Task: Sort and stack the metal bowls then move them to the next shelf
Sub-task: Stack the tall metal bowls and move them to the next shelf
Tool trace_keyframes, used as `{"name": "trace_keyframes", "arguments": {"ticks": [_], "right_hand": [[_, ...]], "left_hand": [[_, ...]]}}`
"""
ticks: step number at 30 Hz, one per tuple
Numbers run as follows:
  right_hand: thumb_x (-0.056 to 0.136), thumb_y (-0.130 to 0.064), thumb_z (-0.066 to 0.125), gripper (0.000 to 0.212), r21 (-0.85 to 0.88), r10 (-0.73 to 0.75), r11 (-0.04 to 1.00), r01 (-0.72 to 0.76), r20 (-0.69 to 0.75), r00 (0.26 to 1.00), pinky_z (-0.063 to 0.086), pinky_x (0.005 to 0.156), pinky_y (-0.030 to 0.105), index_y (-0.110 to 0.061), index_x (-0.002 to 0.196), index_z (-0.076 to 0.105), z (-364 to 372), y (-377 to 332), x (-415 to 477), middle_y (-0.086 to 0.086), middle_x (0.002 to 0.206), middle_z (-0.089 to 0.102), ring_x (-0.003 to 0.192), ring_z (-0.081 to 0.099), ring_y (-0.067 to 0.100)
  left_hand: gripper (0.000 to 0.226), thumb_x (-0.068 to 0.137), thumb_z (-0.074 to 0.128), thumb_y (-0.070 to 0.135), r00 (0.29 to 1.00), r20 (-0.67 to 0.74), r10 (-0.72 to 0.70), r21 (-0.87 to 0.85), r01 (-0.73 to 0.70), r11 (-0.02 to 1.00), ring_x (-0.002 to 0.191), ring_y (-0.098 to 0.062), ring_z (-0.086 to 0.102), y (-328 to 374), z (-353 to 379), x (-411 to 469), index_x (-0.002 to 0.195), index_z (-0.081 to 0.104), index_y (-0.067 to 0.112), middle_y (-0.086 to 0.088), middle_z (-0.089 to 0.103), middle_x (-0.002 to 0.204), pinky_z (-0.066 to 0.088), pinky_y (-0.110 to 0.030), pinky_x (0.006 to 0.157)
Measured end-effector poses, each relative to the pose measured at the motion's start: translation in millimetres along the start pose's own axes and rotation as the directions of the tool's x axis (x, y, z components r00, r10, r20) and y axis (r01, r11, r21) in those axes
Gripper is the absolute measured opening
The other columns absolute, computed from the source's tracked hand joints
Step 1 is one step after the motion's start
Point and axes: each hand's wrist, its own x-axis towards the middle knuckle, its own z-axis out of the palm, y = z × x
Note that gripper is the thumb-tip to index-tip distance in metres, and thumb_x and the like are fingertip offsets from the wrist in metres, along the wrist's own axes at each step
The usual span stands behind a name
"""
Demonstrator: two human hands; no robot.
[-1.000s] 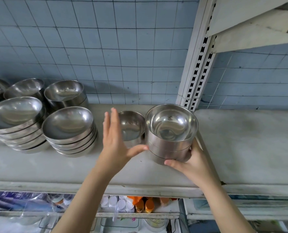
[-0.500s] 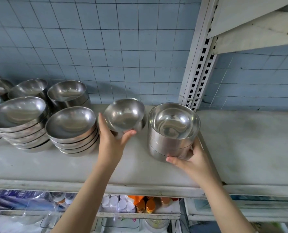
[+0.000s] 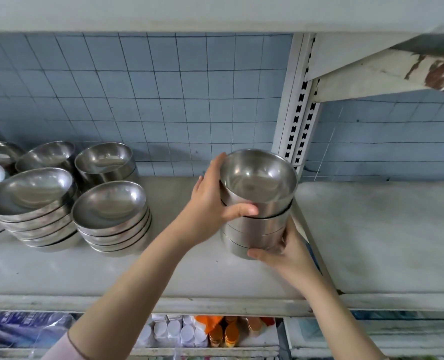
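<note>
A stack of straight-sided metal bowls (image 3: 257,229) stands near the right end of the left shelf (image 3: 163,271). On top of it sits a small metal bowl (image 3: 258,179), slightly tilted. My left hand (image 3: 210,201) grips that top bowl from its left side, thumb across the front. My right hand (image 3: 280,250) holds the bottom of the stack from the front right. Wider shallow bowls stand in stacks (image 3: 111,216) on the left.
More bowl stacks (image 3: 31,203) and single deep bowls (image 3: 104,162) fill the shelf's left end. A white slotted upright post (image 3: 297,113) divides this shelf from the right shelf (image 3: 376,235). Bottles and packets (image 3: 189,331) sit on the lower level.
My left hand lifted the small bowl from the shelf, carried it to the right and set it on top of the stack. The right hand stayed on the stack's base.
</note>
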Motion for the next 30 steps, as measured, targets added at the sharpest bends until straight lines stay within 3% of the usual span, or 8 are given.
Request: {"name": "trace_keyframes", "arguments": {"ticks": [2, 5, 9, 15, 19, 22, 27, 30], "right_hand": [[0.050, -0.036, 0.093, 0.097, 0.002, 0.000, 1.000, 0.000, 0.017, 1.000, 0.051, 0.083, 0.014, -0.045, 0.131, 0.041, 0, 0, 2, -0.032, 0.120, 0.062, 0.115, 0.060, -0.006], [0.052, -0.033, 0.095, 0.099, 0.000, 0.011, 1.000, -0.011, 0.046, 0.999, 0.052, 0.084, 0.016, -0.040, 0.134, 0.041, 3, 0, 9, -0.028, 0.122, 0.062, 0.115, 0.060, -0.003], [0.058, -0.018, 0.096, 0.098, 0.021, -0.006, 1.000, 0.005, 0.077, 0.997, 0.052, 0.082, 0.016, -0.033, 0.135, 0.039, 19, -1, 23, -0.016, 0.128, 0.059, 0.113, 0.060, -0.005], [0.051, -0.034, 0.094, 0.099, 0.022, -0.022, 1.000, 0.020, 0.100, 0.995, 0.054, 0.089, 0.024, -0.037, 0.133, 0.040, 46, -1, 43, -0.012, 0.132, 0.057, 0.117, 0.058, -0.002], [0.047, -0.029, 0.091, 0.096, 0.068, -0.037, 0.997, 0.033, 0.070, 0.997, 0.049, 0.082, 0.013, -0.027, 0.129, 0.041, 60, -2, 49, -0.007, 0.131, 0.057, 0.110, 0.060, -0.008], [0.050, -0.020, 0.092, 0.095, 0.064, -0.037, 0.997, 0.034, 0.045, 0.998, 0.049, 0.081, 0.011, -0.020, 0.130, 0.041, 71, -2, 54, -0.008, 0.127, 0.060, 0.106, 0.061, -0.010], [0.063, -0.003, 0.092, 0.084, 0.035, -0.022, 0.999, 0.023, -0.008, 1.000, 0.050, 0.084, 0.014, -0.024, 0.128, 0.044, 88, 0, 64, -0.010, 0.125, 0.064, 0.111, 0.063, -0.001], [0.062, -0.008, 0.093, 0.080, 0.026, -0.023, 0.999, 0.024, -0.052, 0.998, 0.048, 0.083, 0.011, -0.032, 0.122, 0.045, 102, -3, 70, -0.017, 0.120, 0.064, 0.110, 0.063, -0.002]], "left_hand": [[0.128, 0.054, 0.070, 0.076, 0.999, 0.039, -0.025, 0.002, 0.025, 1.000, 0.144, -0.012, 0.027, -3, -1, 0, 0.154, 0.008, 0.027, 0.011, 0.031, 0.154, 0.025, -0.039, 0.119], [0.121, 0.061, 0.076, 0.055, 0.997, 0.066, -0.032, -0.024, 0.034, 0.999, 0.134, 0.000, 0.033, -5, -10, 0, 0.154, 0.008, 0.019, 0.013, 0.035, 0.147, 0.030, -0.017, 0.112], [0.135, 0.050, 0.070, 0.079, 0.994, 0.093, -0.050, 0.005, 0.050, 0.999, 0.133, -0.005, 0.041, -15, -29, 5, 0.154, 0.009, 0.019, 0.011, 0.037, 0.145, 0.034, -0.020, 0.108], [0.135, 0.049, 0.069, 0.082, 0.984, 0.137, -0.117, 0.074, 0.108, 0.991, 0.129, -0.009, 0.046, -31, -60, 12, 0.153, 0.010, 0.020, 0.008, 0.044, 0.139, 0.037, -0.018, 0.106], [0.128, 0.049, 0.066, 0.088, 0.967, 0.182, -0.176, 0.186, 0.142, 0.972, 0.120, -0.019, 0.055, -42, -79, 23, 0.150, 0.014, 0.031, 0.000, 0.053, 0.131, 0.043, -0.042, 0.107], [0.120, 0.055, 0.067, 0.083, 0.942, 0.263, -0.209, 0.251, 0.142, 0.957, 0.121, -0.020, 0.055, -43, -93, 32, 0.150, 0.010, 0.037, -0.001, 0.053, 0.135, 0.042, -0.044, 0.108], [0.135, 0.055, 0.063, 0.088, 0.873, 0.364, -0.325, 0.441, 0.146, 0.885, 0.144, -0.022, 0.034, -42, -129, 48, 0.153, -0.015, 0.035, -0.001, 0.022, 0.163, 0.027, -0.045, 0.118], [0.131, 0.062, 0.060, 0.082, 0.921, 0.177, -0.346, 0.520, 0.210, 0.828, 0.149, -0.023, 0.021, -39, -170, 51, 0.151, -0.022, 0.032, -0.001, 0.006, 0.165, 0.019, -0.046, 0.121]]}}
